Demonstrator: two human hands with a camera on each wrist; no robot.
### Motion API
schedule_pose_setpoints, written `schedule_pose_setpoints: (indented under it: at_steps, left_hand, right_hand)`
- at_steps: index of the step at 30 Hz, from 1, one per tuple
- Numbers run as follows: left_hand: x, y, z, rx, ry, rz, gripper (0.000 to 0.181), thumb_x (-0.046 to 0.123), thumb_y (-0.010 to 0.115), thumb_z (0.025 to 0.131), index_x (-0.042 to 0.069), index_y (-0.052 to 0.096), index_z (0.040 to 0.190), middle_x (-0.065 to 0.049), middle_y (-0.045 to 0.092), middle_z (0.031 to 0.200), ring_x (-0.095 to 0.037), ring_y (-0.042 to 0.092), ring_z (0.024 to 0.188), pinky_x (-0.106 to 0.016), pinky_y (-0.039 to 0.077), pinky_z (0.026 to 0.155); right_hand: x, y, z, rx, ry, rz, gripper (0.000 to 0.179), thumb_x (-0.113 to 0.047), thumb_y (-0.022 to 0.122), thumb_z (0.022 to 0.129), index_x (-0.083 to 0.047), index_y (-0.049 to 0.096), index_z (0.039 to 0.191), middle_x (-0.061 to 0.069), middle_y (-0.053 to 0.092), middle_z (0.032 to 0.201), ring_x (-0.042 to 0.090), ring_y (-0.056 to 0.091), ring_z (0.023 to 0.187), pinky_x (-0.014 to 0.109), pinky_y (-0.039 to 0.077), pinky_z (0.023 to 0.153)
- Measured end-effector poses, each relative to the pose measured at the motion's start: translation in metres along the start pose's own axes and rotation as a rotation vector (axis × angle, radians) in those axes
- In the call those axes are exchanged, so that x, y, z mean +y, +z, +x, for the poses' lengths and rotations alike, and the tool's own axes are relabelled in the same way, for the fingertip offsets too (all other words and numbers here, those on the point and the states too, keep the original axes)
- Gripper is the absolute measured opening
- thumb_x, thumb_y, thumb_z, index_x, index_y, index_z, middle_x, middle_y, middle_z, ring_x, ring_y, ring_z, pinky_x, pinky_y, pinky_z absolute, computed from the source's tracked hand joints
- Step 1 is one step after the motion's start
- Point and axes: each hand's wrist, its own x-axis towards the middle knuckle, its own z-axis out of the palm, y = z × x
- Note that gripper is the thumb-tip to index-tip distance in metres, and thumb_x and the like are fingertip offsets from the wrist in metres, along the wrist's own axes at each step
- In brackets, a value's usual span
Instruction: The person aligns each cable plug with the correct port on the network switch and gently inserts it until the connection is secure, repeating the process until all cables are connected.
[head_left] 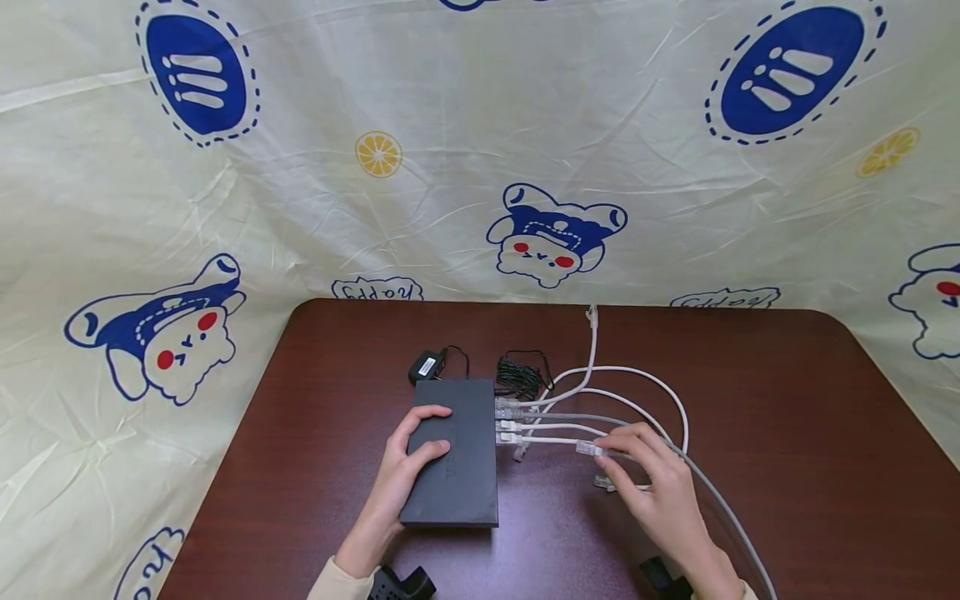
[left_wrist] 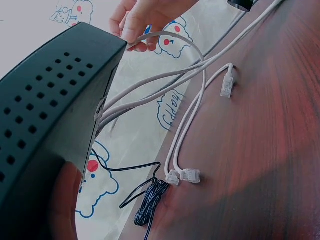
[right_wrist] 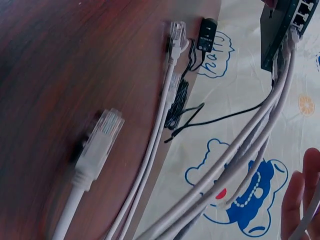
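My left hand (head_left: 393,475) holds a flat dark network switch (head_left: 461,483) by its left side, thumb and a finger lying over the top. In the left wrist view the switch's perforated side (left_wrist: 45,95) is raised above the table. Several network cables are plugged into its right edge; in the right wrist view, bare ports (right_wrist: 303,14) show beside them. My right hand (head_left: 663,487) pinches a network cable by its clear plug (head_left: 588,448), a short way right of the switch. The cable (left_wrist: 172,34) arches back from these fingers in the left wrist view.
Loose cable plugs (head_left: 603,483) (right_wrist: 100,145) lie on the brown table (head_left: 787,433). Behind the switch are a black power adapter (head_left: 427,367) and a bundled black cord (head_left: 519,377). White cables (head_left: 678,404) loop across the right side. A printed cloth (head_left: 435,225) hangs behind the table.
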Motion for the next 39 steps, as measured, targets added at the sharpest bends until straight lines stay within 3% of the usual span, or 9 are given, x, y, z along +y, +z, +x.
schedule_pose_setpoints:
  at_steps: [7,15,30,39]
  left_hand:
    - [0.0,0.0,-0.001,-0.003,-0.005,-0.005,0.036,0.01,0.062,0.087,0.015,0.059,0.122,-0.008,0.046,0.133,-0.029,0.046,0.108,-0.039,0.039,0.083]
    - [0.001,0.001,-0.001,-0.002,-0.008,-0.023,0.037,0.008,0.063,0.085,0.014,0.059,0.122,-0.01,0.048,0.128,-0.028,0.047,0.105,-0.037,0.043,0.079]
    - [0.002,0.002,-0.002,0.002,0.001,-0.002,0.035,0.009,0.063,0.086,0.015,0.06,0.121,-0.008,0.047,0.13,-0.029,0.044,0.11,-0.039,0.039,0.084]
    - [0.002,0.002,-0.003,-0.006,0.0,-0.018,0.035,0.008,0.063,0.087,0.013,0.06,0.121,-0.009,0.047,0.129,-0.03,0.046,0.107,-0.038,0.042,0.08]
  right_hand:
    - [-0.007,0.009,0.007,0.0,-0.029,0.008,0.035,-0.035,0.058,0.096,-0.002,0.07,0.09,0.007,0.065,0.086,0.015,0.061,0.081,0.014,0.04,0.081]
    - [0.0,0.019,0.004,-0.013,-0.043,0.009,0.024,-0.03,0.064,0.092,-0.007,0.07,0.091,0.003,0.067,0.088,0.016,0.061,0.084,0.016,0.04,0.084]
    - [-0.004,0.034,0.006,-0.054,-0.071,0.034,0.011,-0.02,0.069,0.087,-0.01,0.071,0.091,-0.001,0.067,0.088,0.016,0.059,0.082,0.019,0.041,0.081]
    - [-0.008,0.039,0.01,-0.044,-0.078,-0.038,0.01,-0.021,0.067,0.086,-0.011,0.072,0.087,-0.005,0.065,0.089,0.013,0.06,0.08,0.024,0.043,0.073]
